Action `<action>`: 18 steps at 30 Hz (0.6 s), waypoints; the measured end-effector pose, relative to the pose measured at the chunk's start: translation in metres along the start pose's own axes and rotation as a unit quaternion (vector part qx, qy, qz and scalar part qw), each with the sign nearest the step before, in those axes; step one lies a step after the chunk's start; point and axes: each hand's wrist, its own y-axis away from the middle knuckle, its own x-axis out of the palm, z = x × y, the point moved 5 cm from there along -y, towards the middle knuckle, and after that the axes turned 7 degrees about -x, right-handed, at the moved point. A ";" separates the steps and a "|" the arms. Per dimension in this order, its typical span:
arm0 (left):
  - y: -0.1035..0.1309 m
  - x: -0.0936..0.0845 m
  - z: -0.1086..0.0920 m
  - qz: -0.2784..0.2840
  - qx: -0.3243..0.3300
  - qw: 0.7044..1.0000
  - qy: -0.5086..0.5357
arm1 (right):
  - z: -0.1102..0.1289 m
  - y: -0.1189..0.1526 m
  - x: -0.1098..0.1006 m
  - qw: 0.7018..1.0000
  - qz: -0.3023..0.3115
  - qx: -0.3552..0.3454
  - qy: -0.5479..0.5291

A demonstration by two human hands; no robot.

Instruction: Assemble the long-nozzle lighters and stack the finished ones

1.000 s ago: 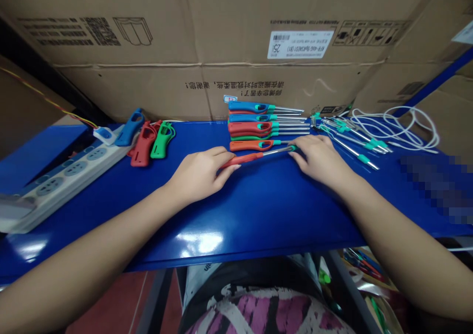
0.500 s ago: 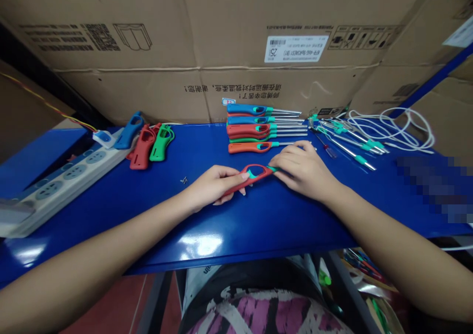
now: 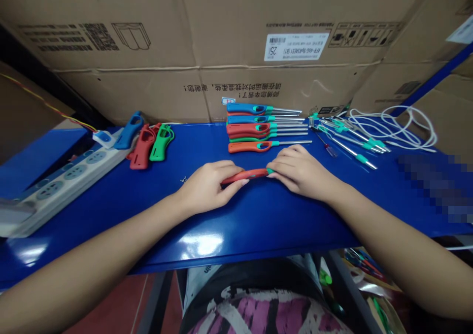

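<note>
Both hands grip a red gas lighter (image 3: 253, 174) above the blue table, turned edge-on so its trigger opening barely shows. Around the handle's left end, my left hand (image 3: 211, 186) is closed, thumb along the near side. Fingers of my right hand (image 3: 300, 171) are closed on the green collar at the other end; any metal tube there is hidden under the hand. Behind lies a row of finished-looking lighters, an orange lighter (image 3: 249, 147) nearest, with a red lighter (image 3: 247, 130) and a blue lighter (image 3: 244, 109) further back.
Green-collared metal tubes (image 3: 354, 154) and a small screwdriver (image 3: 330, 150) lie right, beside a white cable (image 3: 410, 127). Red handle shells (image 3: 140, 151), a green shell (image 3: 159, 144) and a power strip (image 3: 70, 176) are left. Tiny screws (image 3: 183, 180) sit by my left hand. A cardboard box (image 3: 155, 85) stands behind.
The red lighter has been rolled from its flat side to its edge, hiding the trigger opening. My left hand has turned over with it; my right hand keeps its hold on the green collar.
</note>
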 end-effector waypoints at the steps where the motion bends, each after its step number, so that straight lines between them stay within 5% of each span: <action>1: 0.001 0.001 0.000 0.001 0.010 1.000 -0.003 | 0.002 0.000 0.001 1.000 -0.003 -0.011 0.004; 11: 0.006 0.008 -0.007 -0.016 0.048 0.998 -0.023 | 0.015 0.000 0.007 0.999 -0.016 -0.042 0.004; 18: 0.003 0.009 -0.009 0.023 0.019 0.992 -0.124 | 0.004 0.000 0.013 0.997 0.028 0.017 -0.073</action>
